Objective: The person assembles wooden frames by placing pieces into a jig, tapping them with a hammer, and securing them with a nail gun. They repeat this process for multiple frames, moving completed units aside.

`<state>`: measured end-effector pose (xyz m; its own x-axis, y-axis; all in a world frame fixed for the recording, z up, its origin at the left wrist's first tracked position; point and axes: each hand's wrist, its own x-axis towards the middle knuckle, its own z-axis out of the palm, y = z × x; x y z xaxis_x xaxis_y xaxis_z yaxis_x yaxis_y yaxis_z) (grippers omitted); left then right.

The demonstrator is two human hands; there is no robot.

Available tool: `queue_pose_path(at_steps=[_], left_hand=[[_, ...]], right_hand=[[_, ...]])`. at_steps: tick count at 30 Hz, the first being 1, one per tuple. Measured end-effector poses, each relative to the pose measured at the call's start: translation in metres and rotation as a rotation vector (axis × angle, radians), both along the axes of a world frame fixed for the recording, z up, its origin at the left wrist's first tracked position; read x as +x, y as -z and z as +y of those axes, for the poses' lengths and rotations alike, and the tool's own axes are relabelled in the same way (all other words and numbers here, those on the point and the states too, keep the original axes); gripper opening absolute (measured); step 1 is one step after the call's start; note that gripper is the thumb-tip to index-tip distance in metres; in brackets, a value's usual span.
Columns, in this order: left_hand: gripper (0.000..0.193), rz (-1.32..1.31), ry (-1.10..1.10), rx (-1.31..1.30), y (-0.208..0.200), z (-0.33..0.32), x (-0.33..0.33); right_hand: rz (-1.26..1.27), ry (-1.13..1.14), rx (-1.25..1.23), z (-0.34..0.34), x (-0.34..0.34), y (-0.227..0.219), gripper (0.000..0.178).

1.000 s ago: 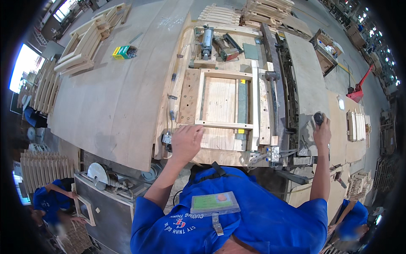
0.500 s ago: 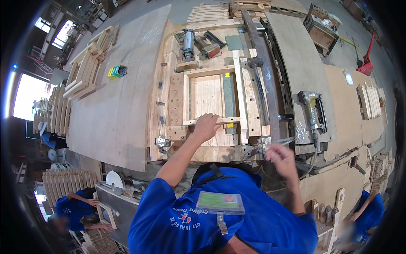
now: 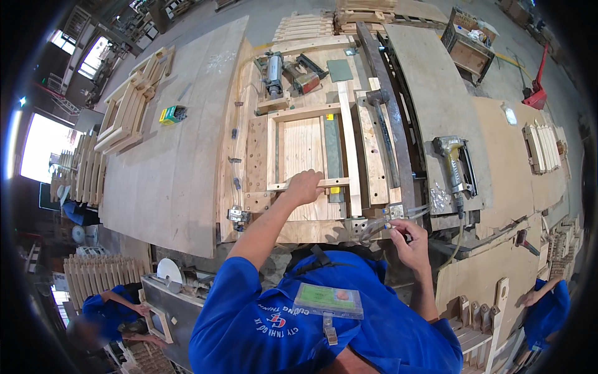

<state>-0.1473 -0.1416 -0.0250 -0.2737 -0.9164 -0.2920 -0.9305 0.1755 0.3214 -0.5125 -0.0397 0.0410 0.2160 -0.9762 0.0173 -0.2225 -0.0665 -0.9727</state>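
One left hand [image 3: 305, 187], bare, lies over the near rail of a pale wooden frame [image 3: 271, 153], fingers curled around the wood in a grasp; the frame lies flat on the bench [image 3: 311, 232], straight ahead of the person, its right-hand side bar [image 3: 349, 156] reaching nearer than that rail; the right hand [image 3: 410, 244], also bare, is at the bench's near edge, thumb and forefinger bent close together at a small metal valve [image 3: 397, 212], though whether they pinch it cannot be told.

Beyond the frame lie a grey cylinder [image 3: 274, 71], a red tool [image 3: 305, 82] and a green pad [image 3: 339, 70]; to the right, a hammer [image 3: 377, 96] rests with its dark handle pointing toward the person; farther right, a nail gun [image 3: 455, 165] lies on a long board [image 3: 436, 81]; on the wide panel [image 3: 168, 181] at left stand a green and yellow box [image 3: 168, 116] and, past it, some joined wooden frames [image 3: 128, 109]; two co-workers in blue appear, one at lower left [image 3: 103, 308], one at lower right [image 3: 545, 315].
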Motion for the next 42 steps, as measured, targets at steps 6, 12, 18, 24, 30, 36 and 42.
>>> queue_pose_path(at_steps=[6, 12, 18, 24, 30, 36, 42], left_hand=[[0.044, 0.126, 0.197, 0.09, 0.003, -0.021, 0.02], [0.041, 0.101, 0.201, 0.155, -0.014, -0.029, 0.017], [0.054, 0.251, 0.073, -0.065, -0.139, -0.082, 0.013], [0.054, 0.412, -0.551, -0.12, -0.272, -0.067, 0.066], [0.028, 1.304, -0.439, -0.422, -0.282, -0.007, 0.149], [0.024, 1.792, -0.11, -0.507, -0.286, 0.042, 0.176], [0.025, 2.0, -0.063, -0.565, -0.281, 0.081, 0.193]], right_hand=[[0.061, 0.072, 0.003, -0.007, 0.002, -0.019, 0.019], [-0.119, 0.2, -0.015, -0.015, -0.003, -0.052, 0.016], [-0.231, 0.247, 0.002, -0.027, -0.012, -0.07, 0.021], [-0.29, 0.289, -0.065, -0.053, -0.003, -0.072, 0.02], [-0.27, 0.179, 0.08, -0.063, 0.011, -0.064, 0.019], [-0.183, 0.049, 0.083, -0.069, 0.024, -0.067, 0.019], [-0.145, -0.022, 0.117, -0.069, 0.036, -0.064, 0.018]])
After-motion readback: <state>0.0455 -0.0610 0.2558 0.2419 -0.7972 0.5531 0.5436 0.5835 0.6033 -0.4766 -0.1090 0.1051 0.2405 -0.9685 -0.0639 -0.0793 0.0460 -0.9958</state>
